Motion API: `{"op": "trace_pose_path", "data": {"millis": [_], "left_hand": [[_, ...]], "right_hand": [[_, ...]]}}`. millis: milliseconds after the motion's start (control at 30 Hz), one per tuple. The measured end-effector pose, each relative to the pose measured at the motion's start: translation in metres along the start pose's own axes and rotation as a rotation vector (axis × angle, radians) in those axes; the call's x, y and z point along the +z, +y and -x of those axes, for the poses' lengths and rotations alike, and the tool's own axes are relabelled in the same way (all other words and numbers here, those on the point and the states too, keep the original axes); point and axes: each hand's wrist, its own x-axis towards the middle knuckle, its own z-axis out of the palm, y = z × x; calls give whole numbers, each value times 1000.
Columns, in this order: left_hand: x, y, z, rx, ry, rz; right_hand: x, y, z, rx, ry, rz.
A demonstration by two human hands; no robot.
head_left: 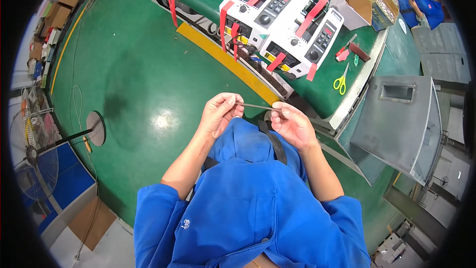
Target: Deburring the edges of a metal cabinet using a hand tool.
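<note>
A thin, straight, dark strip (257, 106) stretches between my two hands in front of my lap. Its left end sits in a pinch of my left hand (221, 113), thumb against forefinger. At the other end, my right hand (293, 125) pinches it the same way. What the strip is made of cannot be made out. Beyond my hands, two white automatic tape dispensers (260, 13) stand side by side on a green-topped workbench (325, 97), with red strips of tape hanging from them.
Scissors with yellow-green handles (340, 84) lie right of the dispensers, near a dark red block (359, 51). An open cardboard box (351, 6) stands behind them. A grey metal bin (391, 124) is at my right. Leftward, a pedestal fan (32, 155) stands on the green floor.
</note>
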Motion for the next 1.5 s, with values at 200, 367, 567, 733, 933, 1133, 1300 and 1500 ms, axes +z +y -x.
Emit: {"op": "trace_pose_path", "data": {"millis": [200,367,567,733,933,1133,1300,1500], "left_hand": [[7,-16,4,-61,59,148],[11,-25,8,-138,43,189],[3,-34,10,-193,23,213],[8,-32,13,-235,6,218],[9,-33,17,-263,-24,271],[5,-38,15,-303,-140,322],[7,-42,13,-403,-214,300],[10,-45,17,-540,-274,299]], "right_hand": [[4,-1,-4,-162,55,156],[-2,-1,-8,-320,231,351],[-1,1,-7,-360,293,393],[-2,1,-8,-362,279,415],[-3,0,-4,-332,278,443],[-6,0,3,-316,307,462],[-15,3,9,-335,311,415],[-16,3,20,-320,210,483]]}}
